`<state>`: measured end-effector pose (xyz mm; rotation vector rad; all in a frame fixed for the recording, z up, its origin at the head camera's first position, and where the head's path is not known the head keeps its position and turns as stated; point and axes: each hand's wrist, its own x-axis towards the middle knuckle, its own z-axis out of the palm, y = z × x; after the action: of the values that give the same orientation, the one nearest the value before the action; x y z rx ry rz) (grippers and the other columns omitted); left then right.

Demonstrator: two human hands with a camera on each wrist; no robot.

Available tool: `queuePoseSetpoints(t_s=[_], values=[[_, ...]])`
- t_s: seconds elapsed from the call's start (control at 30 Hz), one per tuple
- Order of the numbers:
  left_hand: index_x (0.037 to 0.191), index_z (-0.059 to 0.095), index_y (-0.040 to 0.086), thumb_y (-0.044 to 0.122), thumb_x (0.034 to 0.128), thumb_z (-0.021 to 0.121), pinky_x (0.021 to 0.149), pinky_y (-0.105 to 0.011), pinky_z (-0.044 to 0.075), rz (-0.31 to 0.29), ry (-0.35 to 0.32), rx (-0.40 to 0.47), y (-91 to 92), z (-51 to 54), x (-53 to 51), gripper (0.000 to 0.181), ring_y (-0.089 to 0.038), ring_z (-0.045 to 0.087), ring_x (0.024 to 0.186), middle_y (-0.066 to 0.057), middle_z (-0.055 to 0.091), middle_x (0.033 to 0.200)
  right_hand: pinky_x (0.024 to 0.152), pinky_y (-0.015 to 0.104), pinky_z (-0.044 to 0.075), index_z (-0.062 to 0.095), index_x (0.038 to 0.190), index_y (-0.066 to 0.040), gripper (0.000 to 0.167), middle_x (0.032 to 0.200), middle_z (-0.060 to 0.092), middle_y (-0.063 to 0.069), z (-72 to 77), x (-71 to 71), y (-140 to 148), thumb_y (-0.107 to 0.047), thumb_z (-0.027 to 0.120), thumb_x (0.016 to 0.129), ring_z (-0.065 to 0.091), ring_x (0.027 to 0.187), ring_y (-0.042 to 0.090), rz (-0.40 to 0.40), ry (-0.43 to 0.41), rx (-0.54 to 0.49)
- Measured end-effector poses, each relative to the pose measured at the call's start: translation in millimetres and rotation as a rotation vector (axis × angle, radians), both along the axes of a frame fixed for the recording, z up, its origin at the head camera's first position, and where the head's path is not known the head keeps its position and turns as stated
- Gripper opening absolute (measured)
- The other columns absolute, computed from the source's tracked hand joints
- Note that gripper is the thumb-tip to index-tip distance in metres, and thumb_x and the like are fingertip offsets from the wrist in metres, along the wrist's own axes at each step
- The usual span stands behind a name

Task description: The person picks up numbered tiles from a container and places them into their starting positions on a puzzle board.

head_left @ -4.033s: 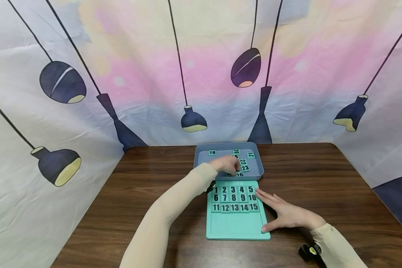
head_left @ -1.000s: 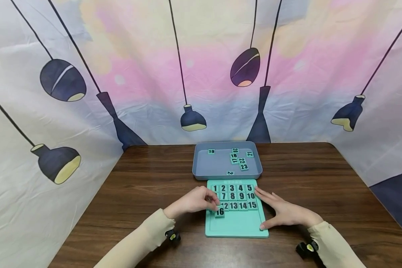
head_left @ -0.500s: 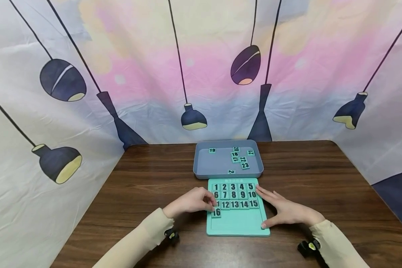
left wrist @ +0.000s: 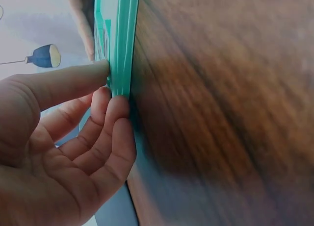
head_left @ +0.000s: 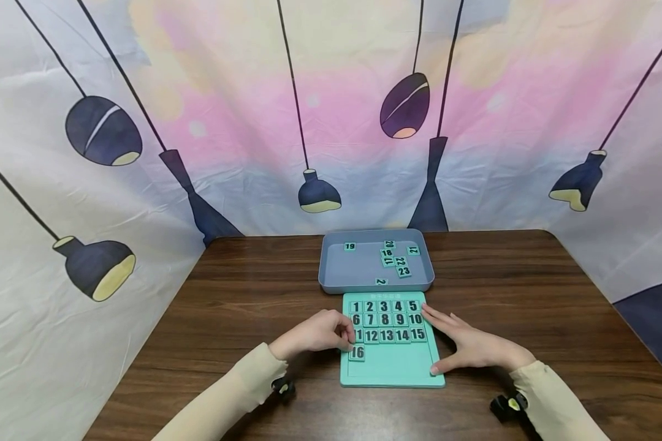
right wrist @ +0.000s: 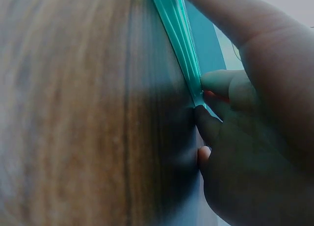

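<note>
The green board (head_left: 391, 370) lies flat, with number tiles 1 to 15 in three rows and tile 16 (head_left: 357, 353) below the 11. At the board's left edge, my left hand (head_left: 314, 332) has bent fingers, thumb and fingertips at tile 16's upper left corner. In the left wrist view the thumb of my left hand (left wrist: 68, 138) touches the board's top side, the other fingers curled by its edge (left wrist: 122, 44). My right hand (head_left: 474, 346) rests spread on the board's right edge; the right wrist view shows that hand (right wrist: 255, 123) along the green rim (right wrist: 179, 37).
Behind the board stands a grey-blue tray (head_left: 331, 285) with several loose tiles, among them 19 (head_left: 350, 246) and 23 (head_left: 404, 271). Both stand on a brown wooden table (head_left: 243, 288), before a cloth backdrop printed with lamps (head_left: 226, 110).
My left hand has come from the tray to the board's left side with tile 16, which has moved slightly left and down into line under 11. The right hand has stayed in place.
</note>
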<state>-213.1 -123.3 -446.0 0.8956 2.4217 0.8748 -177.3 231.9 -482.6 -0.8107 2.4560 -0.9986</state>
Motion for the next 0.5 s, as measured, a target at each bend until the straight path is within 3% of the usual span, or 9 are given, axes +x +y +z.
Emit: queuePoseSetpoints(t_s=[0.5], values=[[0.085, 0.073, 0.009, 0.006, 0.0866, 0.076, 0.062, -0.023, 0.044, 0.037, 0.003, 0.011, -1.2, -0.8, 0.8, 0.005, -0.009, 0.054, 0.064, 0.007, 0.062, 0.070, 0.112, 0.072, 0.003, 0.015, 0.161, -0.004, 0.113, 0.167, 0.006, 0.018, 1.1, 0.2, 0.4, -0.052, 0.080, 0.082, -0.001, 0.148, 0.053, -0.003, -0.003, 0.000]])
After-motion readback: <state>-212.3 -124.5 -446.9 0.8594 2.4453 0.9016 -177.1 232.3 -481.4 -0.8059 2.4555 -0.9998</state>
